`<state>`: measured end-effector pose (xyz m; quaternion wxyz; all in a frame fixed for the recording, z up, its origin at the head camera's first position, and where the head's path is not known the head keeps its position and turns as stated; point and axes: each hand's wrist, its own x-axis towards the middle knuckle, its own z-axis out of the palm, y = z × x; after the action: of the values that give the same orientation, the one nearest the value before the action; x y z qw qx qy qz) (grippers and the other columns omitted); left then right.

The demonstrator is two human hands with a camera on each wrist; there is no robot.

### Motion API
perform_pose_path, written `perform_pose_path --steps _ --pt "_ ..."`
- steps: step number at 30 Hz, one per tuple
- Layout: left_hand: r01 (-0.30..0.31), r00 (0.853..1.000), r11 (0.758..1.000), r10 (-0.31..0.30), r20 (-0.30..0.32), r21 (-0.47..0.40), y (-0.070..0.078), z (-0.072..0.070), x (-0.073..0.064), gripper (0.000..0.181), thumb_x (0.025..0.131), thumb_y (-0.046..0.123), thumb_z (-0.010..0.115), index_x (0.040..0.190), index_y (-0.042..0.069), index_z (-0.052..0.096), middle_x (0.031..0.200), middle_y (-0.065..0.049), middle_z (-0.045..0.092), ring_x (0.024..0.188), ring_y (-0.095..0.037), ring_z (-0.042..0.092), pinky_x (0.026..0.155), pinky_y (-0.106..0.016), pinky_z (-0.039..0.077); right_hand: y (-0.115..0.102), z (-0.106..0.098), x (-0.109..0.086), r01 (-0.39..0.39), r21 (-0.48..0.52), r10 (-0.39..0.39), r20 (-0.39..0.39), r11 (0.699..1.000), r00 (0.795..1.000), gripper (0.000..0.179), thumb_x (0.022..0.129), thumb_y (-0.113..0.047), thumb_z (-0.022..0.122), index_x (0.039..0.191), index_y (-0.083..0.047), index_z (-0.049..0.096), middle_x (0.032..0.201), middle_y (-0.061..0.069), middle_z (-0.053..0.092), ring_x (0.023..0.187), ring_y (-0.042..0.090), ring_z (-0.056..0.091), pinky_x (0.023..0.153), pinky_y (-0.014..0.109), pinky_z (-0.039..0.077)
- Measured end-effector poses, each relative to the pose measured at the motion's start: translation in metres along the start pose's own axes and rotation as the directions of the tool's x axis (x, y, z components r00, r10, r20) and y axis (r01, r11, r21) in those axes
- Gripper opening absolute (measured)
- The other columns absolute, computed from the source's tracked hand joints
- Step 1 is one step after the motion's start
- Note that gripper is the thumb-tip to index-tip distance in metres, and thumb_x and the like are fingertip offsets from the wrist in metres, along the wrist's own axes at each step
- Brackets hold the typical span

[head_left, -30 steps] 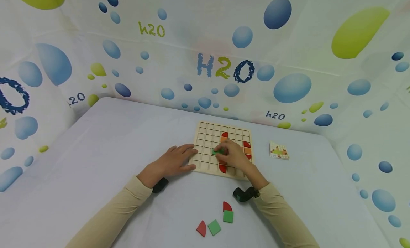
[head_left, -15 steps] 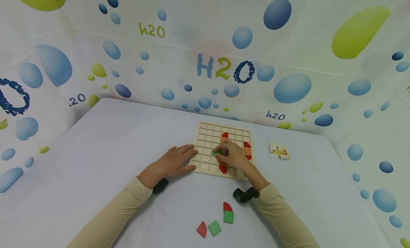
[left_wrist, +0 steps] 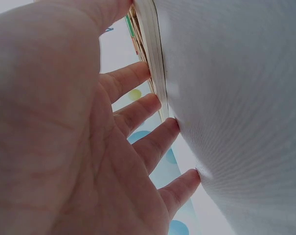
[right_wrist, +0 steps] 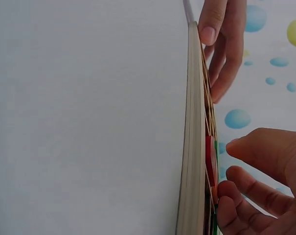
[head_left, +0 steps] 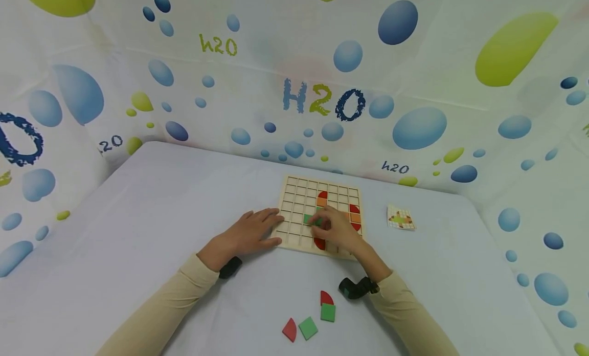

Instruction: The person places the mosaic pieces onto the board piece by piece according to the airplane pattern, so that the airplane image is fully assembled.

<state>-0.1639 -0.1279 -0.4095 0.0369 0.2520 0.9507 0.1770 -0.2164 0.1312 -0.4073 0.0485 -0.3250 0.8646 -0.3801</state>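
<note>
My left hand (head_left: 250,230) lies with fingers spread at the left edge of the wooden grid board (head_left: 294,192); its fingertips touch the board's edge and the table in the left wrist view. Over the middle of the board, my right hand (head_left: 338,228) has its fingers bent and thumb apart from them, with nothing between in the right wrist view. A green square tile (head_left: 307,219) lies in the grid just by its fingertips. Red quarter-round tiles (head_left: 322,195) and orange square tiles (head_left: 355,218) sit in other cells. My right hand covers part of the pattern.
On the white table nearer me lie two green squares (head_left: 308,328) and two red quarter-round tiles (head_left: 289,330). A small pattern card (head_left: 401,218) lies right of the board. Behind the table hangs a printed curtain (head_left: 257,64).
My right hand has drawn back slightly to the right and let go of the green tile, which stays in the grid. My left hand has not moved.
</note>
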Motion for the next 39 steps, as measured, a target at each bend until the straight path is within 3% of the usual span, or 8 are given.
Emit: perform_pose_path --steps 7,14,22,31,39 --pt "-0.001 1.000 1.000 0.001 -0.006 0.009 0.000 0.000 0.000 0.056 0.098 0.036 0.058 0.142 0.005 0.046 0.149 -0.019 0.039 0.138 -0.035 0.038 0.107 -0.060 0.030 -0.007 0.000 -0.011 -0.064 -0.036 0.065 0.020 0.997 0.998 0.009 0.091 -0.011 0.068 0.098 -0.009 0.073 0.103 0.004 0.062 0.083 0.015 0.054 0.069 0.025 0.047" --pt "-0.002 1.000 1.000 0.002 -0.006 0.000 0.000 0.001 0.000 0.056 0.098 0.037 0.058 0.142 0.005 0.046 0.149 -0.018 0.039 0.138 -0.035 0.038 0.108 -0.060 0.030 -0.012 -0.003 -0.020 -0.046 -0.030 0.047 0.052 0.998 0.998 0.007 0.090 -0.009 0.069 0.095 -0.008 0.073 0.091 0.000 0.062 0.080 0.015 0.054 0.067 0.024 0.048" --pt "-0.002 1.000 1.000 0.002 -0.011 0.009 0.001 0.000 0.001 0.055 0.098 0.036 0.059 0.142 0.005 0.047 0.149 -0.019 0.040 0.138 -0.035 0.038 0.108 -0.060 0.030 -0.015 -0.007 -0.027 -0.028 0.032 0.022 0.169 0.999 0.985 0.006 0.089 -0.008 0.070 0.095 -0.008 0.072 0.087 -0.001 0.065 0.075 0.012 0.054 0.064 0.022 0.049" --pt "-0.010 1.000 1.000 0.010 -0.016 0.011 0.001 0.000 0.000 0.055 0.098 0.035 0.059 0.141 0.004 0.047 0.149 -0.020 0.040 0.138 -0.036 0.038 0.107 -0.061 0.031 -0.007 -0.008 -0.033 0.085 0.131 -0.118 0.278 0.988 0.953 0.010 0.090 -0.010 0.070 0.099 -0.007 0.073 0.094 0.001 0.067 0.081 0.010 0.055 0.071 0.023 0.053" --pt "-0.006 1.000 1.000 0.006 -0.010 0.018 0.002 0.000 0.000 0.056 0.098 0.035 0.059 0.142 0.004 0.046 0.149 -0.020 0.040 0.138 -0.036 0.038 0.107 -0.061 0.031 -0.005 -0.011 -0.042 0.097 0.163 -0.152 0.371 0.982 0.916 0.012 0.092 -0.013 0.069 0.103 -0.011 0.072 0.095 0.000 0.066 0.079 0.007 0.053 0.070 0.021 0.049"
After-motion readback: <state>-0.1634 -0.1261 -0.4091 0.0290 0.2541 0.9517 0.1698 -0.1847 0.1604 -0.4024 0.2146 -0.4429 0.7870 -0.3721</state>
